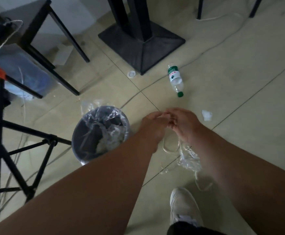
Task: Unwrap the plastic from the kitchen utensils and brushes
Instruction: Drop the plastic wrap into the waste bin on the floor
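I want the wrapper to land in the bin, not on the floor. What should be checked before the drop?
1. Clear plastic wrap held by right hand: ok.
2. Left hand also pinching something at the fingertips: cannot tell what.
3. Hands above the trash bin: not ok, the bin sits to their left.
4. Bin has room: ok, though plastic already fills part.
5. Utensil fully unwrapped: cannot tell.

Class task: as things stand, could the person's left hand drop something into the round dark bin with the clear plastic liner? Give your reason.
Probably yes. The left hand hovers just right of the round dark bin with the clear plastic liner, whose open top has nothing over it. But both hands look busy pinching crumpled clear plastic wrap, which hangs below the right hand.
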